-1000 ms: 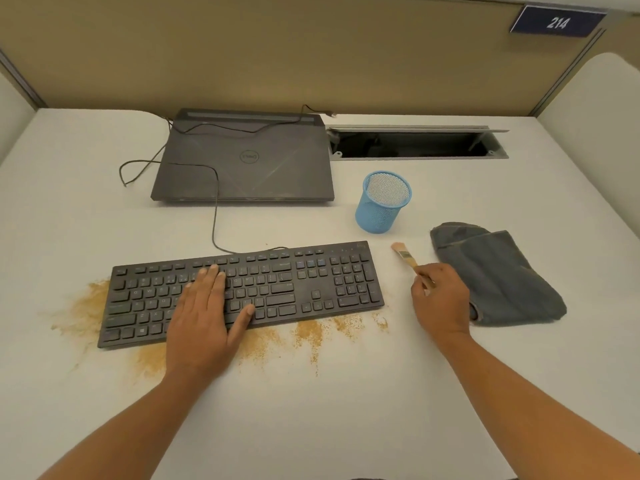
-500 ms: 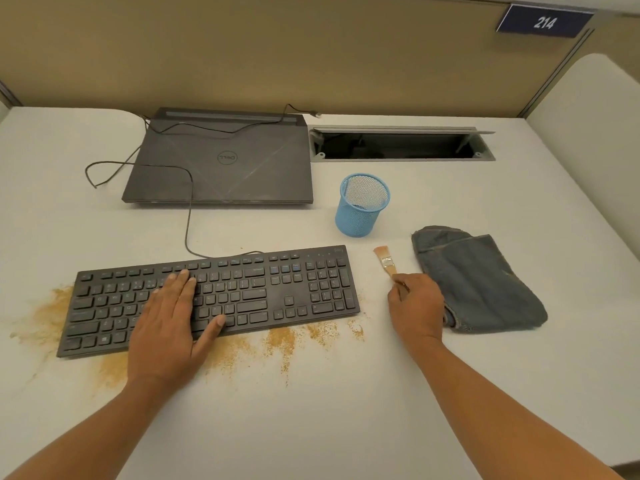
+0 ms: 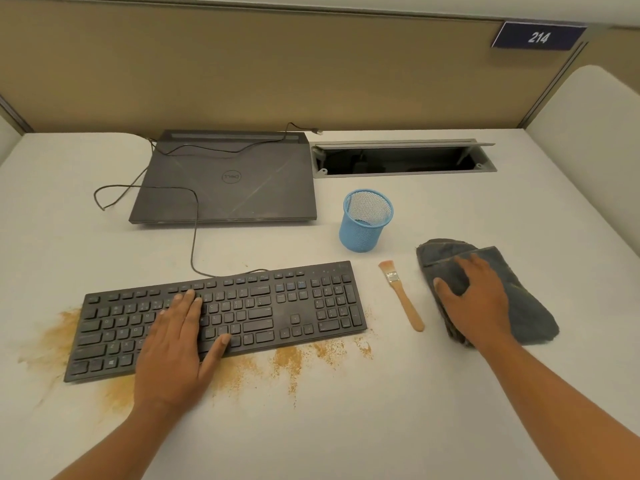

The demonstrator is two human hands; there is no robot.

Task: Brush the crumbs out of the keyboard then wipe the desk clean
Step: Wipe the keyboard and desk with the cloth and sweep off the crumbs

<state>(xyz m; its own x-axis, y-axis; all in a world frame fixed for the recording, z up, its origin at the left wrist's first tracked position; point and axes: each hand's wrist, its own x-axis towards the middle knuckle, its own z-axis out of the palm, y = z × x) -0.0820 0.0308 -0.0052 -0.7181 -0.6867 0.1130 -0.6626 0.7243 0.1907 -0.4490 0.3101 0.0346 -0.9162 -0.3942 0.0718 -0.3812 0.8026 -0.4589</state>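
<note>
A black keyboard (image 3: 277,306) lies on the white desk (image 3: 346,420). Brown crumbs (image 3: 287,358) are scattered along its front edge and beside its left end. My left hand (image 3: 176,348) rests flat on the keys, fingers straight. A small wooden-handled brush (image 3: 403,296) lies on the desk just right of the keyboard, with nothing touching it. Further right, my right hand (image 3: 478,303) rests on top of a folded grey cloth (image 3: 526,306), with spread fingers and the thumb on the cloth's left part.
A closed dark laptop (image 3: 225,178) sits behind the keyboard, with the keyboard cable (image 3: 194,237) looping over it. A blue mesh cup (image 3: 363,223) stands behind the brush. An open cable hatch (image 3: 398,161) is at the back. Partition walls enclose the desk.
My right hand has let go of the brush, which now lies on the desk, and has moved right onto the grey cloth. My left hand stays on the keyboard.
</note>
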